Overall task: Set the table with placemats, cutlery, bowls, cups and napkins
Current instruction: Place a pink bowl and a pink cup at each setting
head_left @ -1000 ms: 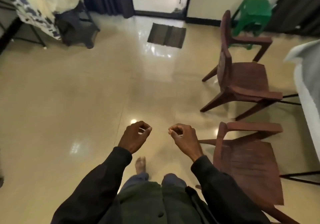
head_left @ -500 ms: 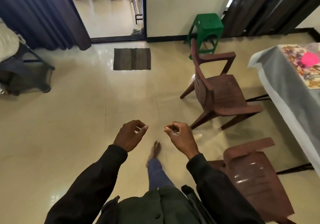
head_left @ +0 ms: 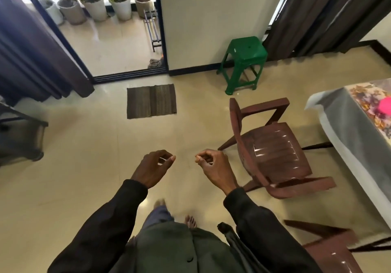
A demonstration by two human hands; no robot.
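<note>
Both hands are held out over bare floor (head_left: 84,156). The left hand (head_left: 153,169) is loosely curled, with a gap between thumb and fingers and nothing in it. The right hand (head_left: 212,167) is curled tighter, thumb tip on the forefinger, and nothing shows in it.

Ahead of both hands the floor runs open to a mat (head_left: 151,101) and the doorway (head_left: 118,46) beyond it. Left of the left hand there is wide free floor, ending at a dark stand (head_left: 19,137) and a curtain (head_left: 31,57). Just right of the right hand is a chair (head_left: 275,152), its back nearest the hand. A near chair (head_left: 330,249) sits right of the right forearm. Ahead and right, a stool (head_left: 243,63) stands against the wall.

The table (head_left: 342,129) is well right of the right hand, past the chair, with only its corner and one long edge in view. A grey cloth hangs over that edge. On top lies a flowered placemat (head_left: 368,101) with a pink thing (head_left: 384,106) on it, cut off at the picture's edge; what it is I cannot tell.
</note>
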